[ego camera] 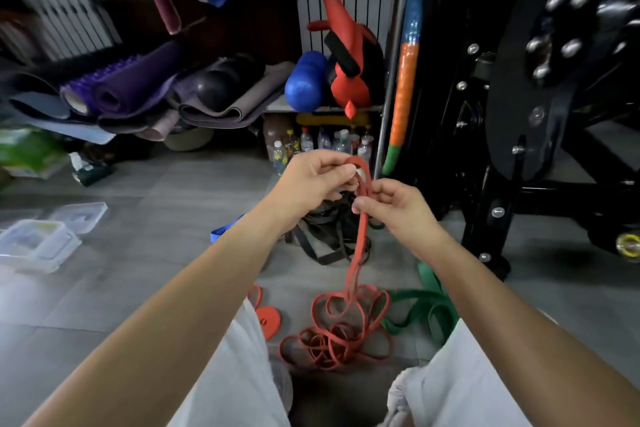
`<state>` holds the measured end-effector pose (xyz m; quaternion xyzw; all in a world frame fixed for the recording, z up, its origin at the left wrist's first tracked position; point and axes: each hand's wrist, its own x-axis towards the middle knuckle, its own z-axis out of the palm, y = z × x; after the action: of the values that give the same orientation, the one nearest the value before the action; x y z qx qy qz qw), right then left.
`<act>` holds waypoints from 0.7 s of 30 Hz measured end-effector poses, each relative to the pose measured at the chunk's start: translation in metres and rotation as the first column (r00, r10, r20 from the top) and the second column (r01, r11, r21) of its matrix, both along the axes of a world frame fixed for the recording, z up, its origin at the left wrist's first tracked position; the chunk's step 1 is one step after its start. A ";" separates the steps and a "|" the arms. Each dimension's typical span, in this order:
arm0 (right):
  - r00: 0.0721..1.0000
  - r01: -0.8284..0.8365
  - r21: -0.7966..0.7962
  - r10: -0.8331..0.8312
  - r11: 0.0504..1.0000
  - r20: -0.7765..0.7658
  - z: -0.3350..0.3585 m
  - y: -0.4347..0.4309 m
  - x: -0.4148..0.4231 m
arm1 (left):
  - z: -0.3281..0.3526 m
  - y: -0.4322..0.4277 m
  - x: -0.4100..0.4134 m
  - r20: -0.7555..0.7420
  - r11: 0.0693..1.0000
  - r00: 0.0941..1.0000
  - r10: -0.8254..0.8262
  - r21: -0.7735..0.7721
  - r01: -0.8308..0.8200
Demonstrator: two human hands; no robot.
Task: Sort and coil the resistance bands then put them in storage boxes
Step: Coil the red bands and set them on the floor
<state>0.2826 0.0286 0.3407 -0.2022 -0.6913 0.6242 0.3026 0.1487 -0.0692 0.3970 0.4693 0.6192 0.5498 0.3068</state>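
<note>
Nearest me, at six o'clock, the red band point(360, 246) lies in a loose heap on the floor. From the heap a doubled strand rises toward twelve, so its long axis runs straight away from me. I see the left hand point(311, 180) pinching the top loop and the right hand point(391, 204) pinching just below it. A green band point(426, 302) lies at three o'clock of the heap. Black bands point(325, 236) sit beyond, and the storage boxes point(38, 246) are out at nine.

Rolled purple mats point(135, 83), a blue foam roller point(304, 83) and bottles point(322, 142) sit along the wall.
</note>
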 end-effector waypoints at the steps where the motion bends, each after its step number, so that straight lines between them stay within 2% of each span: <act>1: 1.000 -0.006 0.018 0.006 1.000 -0.015 0.002 -0.002 -0.001 | 0.001 -0.005 0.001 0.043 0.999 0.999 0.021 0.044 -0.023; 3: 1.000 -0.011 0.058 0.013 0.998 -0.023 0.006 -0.007 -0.002 | 0.001 -0.016 0.002 0.145 0.993 0.988 0.056 0.096 -0.070; 5: 0.999 0.027 0.092 -0.024 0.995 -0.036 0.011 -0.010 -0.005 | -0.001 -0.026 0.000 0.180 0.988 0.975 0.127 0.066 -0.141; 7: 0.995 0.090 0.097 -0.085 0.991 -0.055 0.015 -0.012 -0.004 | -0.005 -0.034 -0.005 0.052 0.979 0.979 0.199 -0.061 -0.196; 10: 0.997 0.081 0.214 -0.083 0.973 -0.001 0.016 -0.014 -0.001 | -0.011 -0.042 -0.009 -0.263 0.943 0.950 0.167 -0.240 -0.232; 11: 0.995 0.053 0.285 -0.075 0.957 0.067 0.016 -0.016 0.000 | -0.012 -0.043 -0.009 -0.401 0.938 0.906 0.135 -0.242 -0.247; 12: 0.985 0.020 0.362 -0.080 0.932 0.152 0.014 -0.016 0.000 | -0.013 -0.045 -0.009 -0.570 0.939 0.816 0.097 -0.219 -0.265; 14: 0.946 -0.060 0.519 -0.117 0.853 0.301 0.010 -0.018 0.000 | -0.014 -0.046 -0.008 -0.837 0.956 0.547 -0.004 -0.164 -0.244; 15: 0.930 -0.109 0.588 -0.126 0.801 0.344 0.009 -0.019 0.001 | -0.014 -0.046 -0.006 -0.896 0.962 0.441 -0.057 -0.168 -0.217; 16: 0.922 -0.157 0.641 -0.121 0.752 0.367 0.009 -0.022 0.001 | -0.014 -0.045 -0.003 -0.917 0.959 0.382 -0.117 -0.205 -0.198; 19: 0.926 -0.213 0.709 -0.092 0.672 0.365 0.012 -0.029 0.000 | -0.021 -0.040 0.005 -0.901 0.925 0.363 -0.237 -0.324 -0.200; 21: 0.929 -0.188 0.677 -0.095 0.711 0.357 0.013 -0.031 0.000 | -0.027 -0.039 0.003 -0.872 0.924 0.440 -0.215 -0.328 -0.199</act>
<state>0.2830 -0.0028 0.3532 -0.1674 -0.9246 0.2734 0.2060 0.1521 -0.1083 0.3700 0.6214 0.7788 0.0832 0.0200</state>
